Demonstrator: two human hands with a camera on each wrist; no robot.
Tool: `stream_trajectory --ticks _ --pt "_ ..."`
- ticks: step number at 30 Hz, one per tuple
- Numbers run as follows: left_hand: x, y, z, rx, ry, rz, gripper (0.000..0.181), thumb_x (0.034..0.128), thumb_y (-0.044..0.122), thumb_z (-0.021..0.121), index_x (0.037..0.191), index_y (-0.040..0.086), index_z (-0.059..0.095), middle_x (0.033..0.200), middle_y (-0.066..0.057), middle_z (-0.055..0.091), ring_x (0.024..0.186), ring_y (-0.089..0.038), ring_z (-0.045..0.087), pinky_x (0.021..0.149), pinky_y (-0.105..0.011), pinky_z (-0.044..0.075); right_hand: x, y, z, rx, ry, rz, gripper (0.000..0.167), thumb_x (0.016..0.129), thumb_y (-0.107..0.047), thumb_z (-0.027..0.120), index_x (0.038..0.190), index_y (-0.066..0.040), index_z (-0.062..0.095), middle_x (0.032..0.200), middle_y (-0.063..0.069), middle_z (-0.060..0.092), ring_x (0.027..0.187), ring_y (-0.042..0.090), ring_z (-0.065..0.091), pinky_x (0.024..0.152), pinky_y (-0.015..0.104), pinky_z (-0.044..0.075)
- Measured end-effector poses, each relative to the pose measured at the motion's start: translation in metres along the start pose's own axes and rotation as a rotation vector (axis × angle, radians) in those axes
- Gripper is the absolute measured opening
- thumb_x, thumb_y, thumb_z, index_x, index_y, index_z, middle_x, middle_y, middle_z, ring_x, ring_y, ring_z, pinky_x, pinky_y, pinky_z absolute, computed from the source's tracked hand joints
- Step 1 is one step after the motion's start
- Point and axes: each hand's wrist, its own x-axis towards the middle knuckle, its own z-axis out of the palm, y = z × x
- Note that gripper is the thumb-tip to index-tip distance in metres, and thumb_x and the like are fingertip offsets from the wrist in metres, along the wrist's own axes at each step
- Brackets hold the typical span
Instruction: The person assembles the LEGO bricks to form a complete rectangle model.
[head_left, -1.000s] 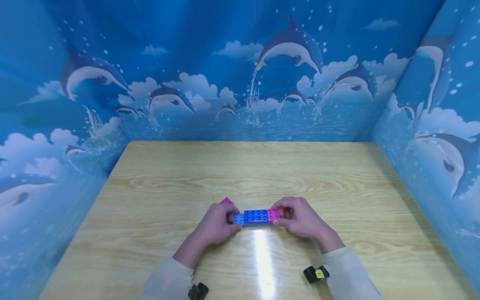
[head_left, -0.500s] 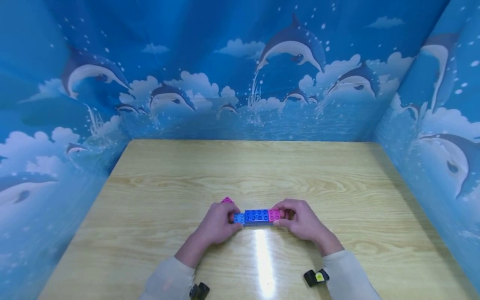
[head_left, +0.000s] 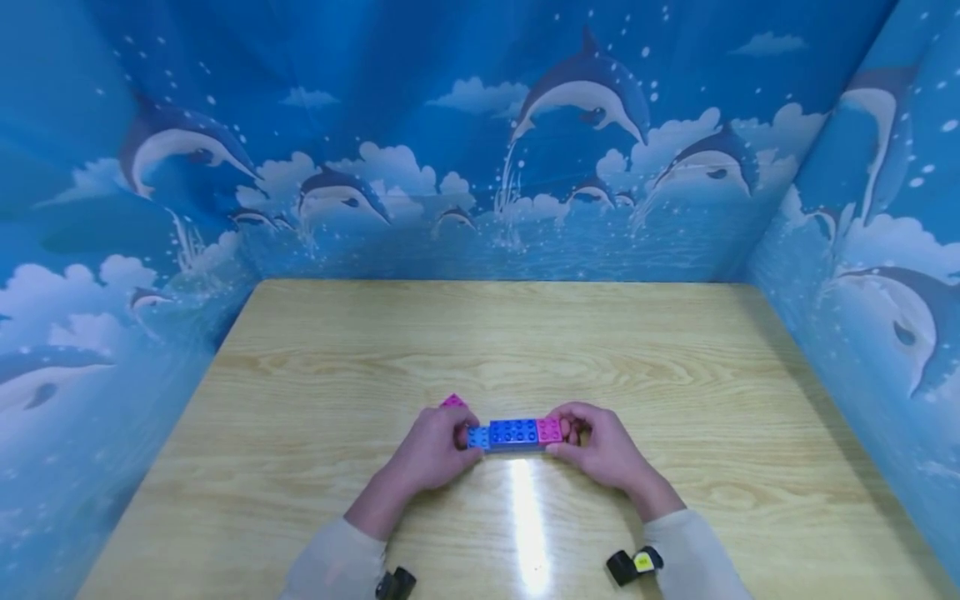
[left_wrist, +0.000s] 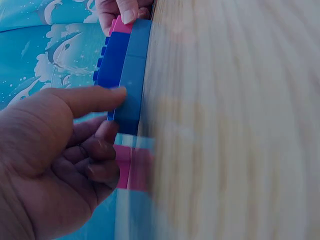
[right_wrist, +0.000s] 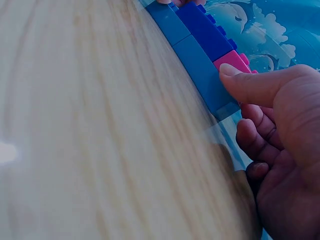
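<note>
A row of toy building bricks lies on the table between both hands. Its lower layer is two light blue bricks [left_wrist: 134,75] end to end. On top sit a dark blue brick [head_left: 513,432] and, at the right end, a pink brick [head_left: 550,430]. My left hand [head_left: 432,450] pinches the left end of the lower layer, where light blue studs [head_left: 477,437] stay bare. At the other end, my right hand [head_left: 600,443] pinches the row, its thumb [right_wrist: 231,71] pressed at the edge of the pink and lower bricks. The far-side fingertips are partly hidden.
Behind the left hand lies another pink brick [head_left: 453,401], mostly covered in the head view. The wooden table [head_left: 510,333] meets dolphin-print curtains [head_left: 390,192] at the back and sides. A bright light streak reflects off the tabletop in front of the bricks.
My right hand has shifted slightly toward me and right, so more of the pink brick's top shows. The left hand and the row have barely moved.
</note>
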Motion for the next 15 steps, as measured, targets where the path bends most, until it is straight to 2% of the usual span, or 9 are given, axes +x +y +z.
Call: stream_trajectory --ticks 4,7,9,12,15 --pt "-0.001 -0.002 -0.006 -0.041 0.049 -0.018 0.038 0.0798 0.017 0.082 0.113 0.005 0.068 0.079 0.006 0.058 0.069 -0.011 0.056 0.064 -0.027 0.052 0.000 -0.005 0.000 0.000 0.000 0.021 0.035 0.077 -0.007 0.086 0.108 -0.008 0.070 0.082 0.005 0.058 0.072 0.020 0.053 0.060 0.025 0.046" --pt "0.001 -0.005 -0.011 -0.053 0.136 -0.052 0.035 0.0809 0.017 0.082 0.111 0.006 0.068 0.083 0.005 0.060 0.073 -0.012 0.057 0.065 -0.028 0.053 -0.002 -0.024 -0.002 -0.010 -0.003 0.039 0.035 0.077 -0.001 0.084 0.108 -0.003 0.069 0.082 0.010 0.058 0.072 0.022 0.053 0.060 0.025 0.046" --pt "0.003 -0.007 -0.015 -0.038 0.196 -0.084 0.035 0.0808 0.017 0.083 0.110 0.007 0.068 0.085 0.003 0.060 0.074 -0.014 0.056 0.064 -0.029 0.053 -0.002 -0.027 -0.002 -0.018 -0.002 0.051 0.035 0.077 0.002 0.083 0.109 0.000 0.068 0.082 0.011 0.058 0.072 0.024 0.053 0.060 0.026 0.046" --pt "0.006 -0.009 -0.019 0.018 0.244 -0.140 0.040 0.0797 0.022 0.085 0.112 0.007 0.068 0.087 0.001 0.059 0.076 -0.016 0.056 0.065 -0.030 0.052 -0.001 -0.017 -0.001 -0.018 0.003 0.047 0.036 0.076 -0.001 0.085 0.108 -0.003 0.069 0.081 0.007 0.058 0.072 0.022 0.053 0.060 0.025 0.046" --pt "0.008 -0.010 -0.021 0.071 0.232 -0.186 0.046 0.0779 0.027 0.086 0.114 0.007 0.067 0.090 0.000 0.058 0.080 -0.017 0.055 0.070 -0.032 0.052 0.000 -0.004 0.001 -0.005 0.005 0.047 0.038 0.076 -0.007 0.087 0.109 -0.007 0.070 0.081 0.003 0.058 0.072 0.020 0.053 0.060 0.025 0.046"
